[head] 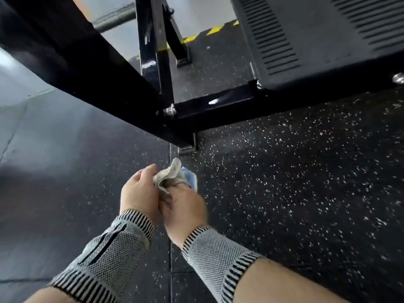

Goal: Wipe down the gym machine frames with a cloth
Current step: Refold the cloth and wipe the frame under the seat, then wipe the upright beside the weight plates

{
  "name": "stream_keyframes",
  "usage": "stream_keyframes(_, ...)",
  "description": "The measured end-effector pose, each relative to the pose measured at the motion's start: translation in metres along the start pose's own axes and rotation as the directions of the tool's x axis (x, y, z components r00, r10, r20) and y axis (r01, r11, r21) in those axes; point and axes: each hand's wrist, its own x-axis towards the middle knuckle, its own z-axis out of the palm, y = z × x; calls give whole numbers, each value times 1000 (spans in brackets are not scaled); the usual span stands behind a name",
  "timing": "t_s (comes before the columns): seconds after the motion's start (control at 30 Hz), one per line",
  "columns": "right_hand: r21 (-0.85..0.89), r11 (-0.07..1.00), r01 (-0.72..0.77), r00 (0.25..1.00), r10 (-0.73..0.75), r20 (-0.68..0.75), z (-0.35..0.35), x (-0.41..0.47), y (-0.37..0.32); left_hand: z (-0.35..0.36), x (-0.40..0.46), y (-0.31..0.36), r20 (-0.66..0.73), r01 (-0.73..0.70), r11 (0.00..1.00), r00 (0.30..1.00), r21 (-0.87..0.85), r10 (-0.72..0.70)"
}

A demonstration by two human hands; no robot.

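**Cloth gathered below the frame joint**

I see both hands, left hand (140, 191) and right hand (185, 206), with fingers curled around a bunched grey-and-blue cloth (175, 177) over the speckled black rubber floor (295, 182). The glossy black steel machine frame (218, 103) lies just ahead and above, its bar running left-to-right; open floor surrounds its foot.

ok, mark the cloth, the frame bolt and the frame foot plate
cloth (172, 177), head view, on the grey bunched fold
frame bolt (169, 110), head view, on its silver head
frame foot plate (187, 147), head view, on its flat edge
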Motion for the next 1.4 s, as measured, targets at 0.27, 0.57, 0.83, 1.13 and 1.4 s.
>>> stream_keyframes(0.27, -45, 984, -173, 958, 158, -239, -35, -104, 25, 21, -93, -24, 262, 48, 988, 961, 146, -86)
stream_keyframes(0.57, 46, 953, -300, 933, 303, -194, -81, -206, -6, 1, -188, -16, 354, 164, 966, 907, 200, -227)
stream_keyframes(0.83, -52, 961, -271, 922, 243, -301, -139, -248, -75, -32, -259, 52, 395, 109, 964, 897, 242, -200)
stream_keyframes(1.13, 199, 933, -300, 872, 353, -338, -209, -329, -182, -86, -361, 124, 434, 17, 973, 893, 231, -119)
stream_keyframes(1.4, 105, 975, -194, 932, 217, -291, -271, -375, -274, -152, -439, 196, 371, -28, 988, 928, 152, -31)
